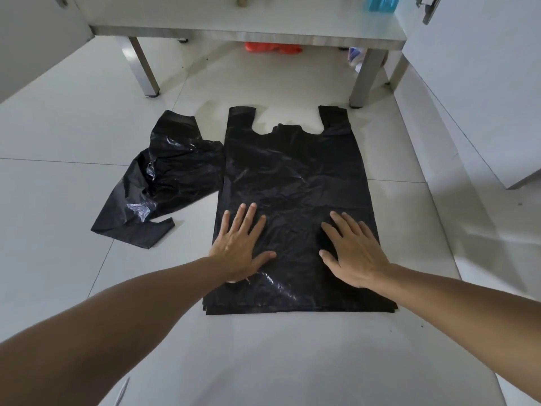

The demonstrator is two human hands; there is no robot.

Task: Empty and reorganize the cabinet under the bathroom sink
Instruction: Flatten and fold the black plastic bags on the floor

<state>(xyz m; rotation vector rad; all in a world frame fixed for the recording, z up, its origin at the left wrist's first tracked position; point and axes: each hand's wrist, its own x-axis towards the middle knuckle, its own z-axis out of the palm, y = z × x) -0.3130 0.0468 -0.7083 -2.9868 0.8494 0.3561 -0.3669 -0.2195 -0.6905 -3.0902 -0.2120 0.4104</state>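
A stack of flat black plastic bags (292, 171) lies spread on the white tiled floor, handles pointing toward the cabinet. My left hand (240, 244) presses flat on its lower left part with fingers straight. My right hand (354, 250) presses flat on its lower right part, fingers spread. A crumpled black bag (164, 177) lies to the left, its edge touching the stack. The open cabinet (248, 33) stands ahead on metal legs.
An orange bag (272, 48) and a white-blue package (355, 55) lie under the cabinet. A blue container (380, 2) stands on the cabinet floor at the right. An open cabinet door (480, 83) stands at the right, another at the left edge.
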